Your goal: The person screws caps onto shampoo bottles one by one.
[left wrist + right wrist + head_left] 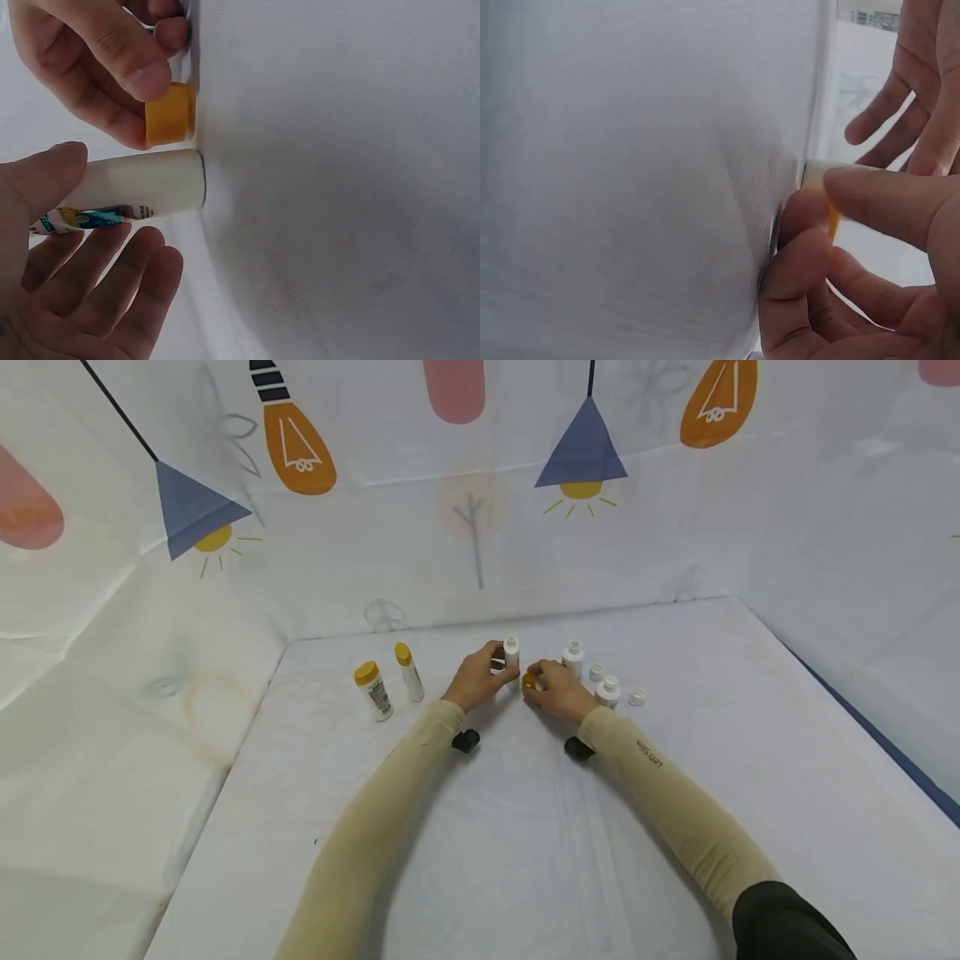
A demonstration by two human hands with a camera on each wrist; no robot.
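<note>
My left hand (477, 679) holds a slim white bottle (512, 650) upright, its capless neck on top. The thumb lies along one side and the fingertips on the other. In the left wrist view the bottle (150, 184) shows a coloured label, and its base meets the cloth. Just to its right, my right hand (561, 692) pinches an orange-yellow cap (168, 116) between thumb and fingers, low at the table surface. Fingers mostly hide this cap (833, 222) in the right wrist view.
Two yellow-capped white bottles, one wider (378, 697) and one slim (411, 679), stand on the left. Right of my hands are two uncapped white bottles (573, 657) (607, 691) and two loose white caps (596, 672) (637, 697). White cloth (510, 843) covers the table.
</note>
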